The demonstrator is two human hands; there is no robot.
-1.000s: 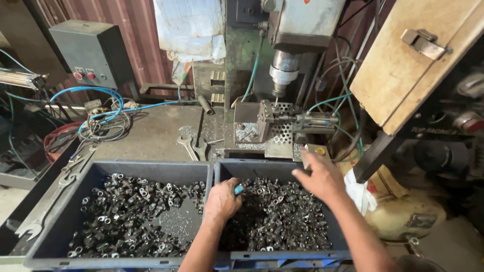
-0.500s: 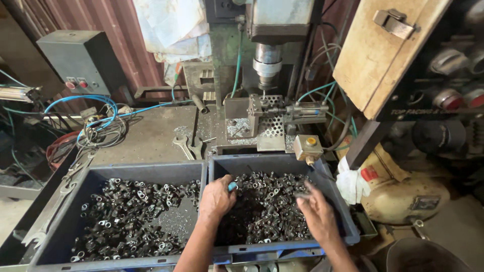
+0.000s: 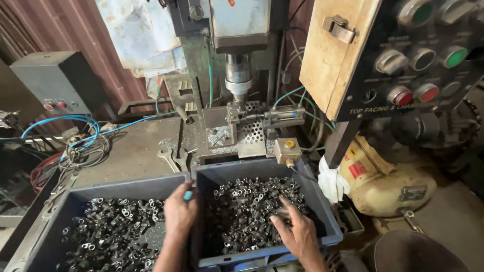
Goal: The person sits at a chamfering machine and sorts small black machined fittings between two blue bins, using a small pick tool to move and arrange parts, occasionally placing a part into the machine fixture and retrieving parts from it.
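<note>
Two dark grey bins stand side by side below a drill press. The left bin (image 3: 126, 182) and the right bin (image 3: 318, 211) each hold several small dark metal parts (image 3: 249, 204). My left hand (image 3: 179, 215) rests on the wall between the bins, shut on a small blue-tipped tool (image 3: 187, 195). Inside the right bin, my right hand (image 3: 298, 232) lies on the pile of parts with its fingers spread. The drill spindle (image 3: 238, 76) hangs above a metal fixture (image 3: 252, 123) behind the bins.
A yellow push-button box (image 3: 287, 149) sits at the right bin's far rim, with wrenches (image 3: 174, 158) on the bench to its left. A control panel (image 3: 418, 60), a white rag (image 3: 333, 184) and a cream motor (image 3: 388, 184) crowd the right. Blue hoses (image 3: 75, 122) lie left.
My right hand has come down from the fixture area into the right bin and now lies on the parts. My left hand has stayed on the divider.
</note>
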